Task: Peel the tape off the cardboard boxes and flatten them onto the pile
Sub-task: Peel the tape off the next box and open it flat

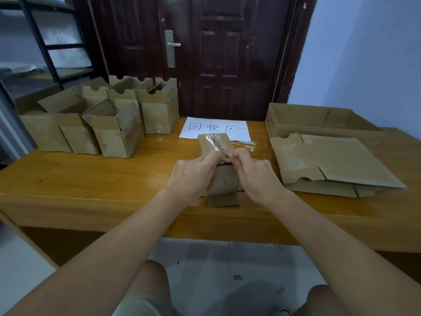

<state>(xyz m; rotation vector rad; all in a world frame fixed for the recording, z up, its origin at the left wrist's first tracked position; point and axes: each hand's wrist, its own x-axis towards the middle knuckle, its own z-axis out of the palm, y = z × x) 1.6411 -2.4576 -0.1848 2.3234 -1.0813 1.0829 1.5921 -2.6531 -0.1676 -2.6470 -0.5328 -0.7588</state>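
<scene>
A small cardboard box [224,179] stands on the wooden table [114,179] in front of me, its top sealed with clear tape [217,142]. My left hand [193,173] grips the box's upper left edge with curled fingers. My right hand [255,173] pinches the near end of the tape at the box's top edge. A peeled strip of clear tape [245,145] lies on the table just right of the box. A pile of flattened boxes [337,163] lies at the right.
Several upright open cardboard boxes [114,124] stand at the table's left back. A white paper sign [216,128] with handwriting lies behind the small box. A dark door [227,53] and a metal shelf [57,42] are behind the table.
</scene>
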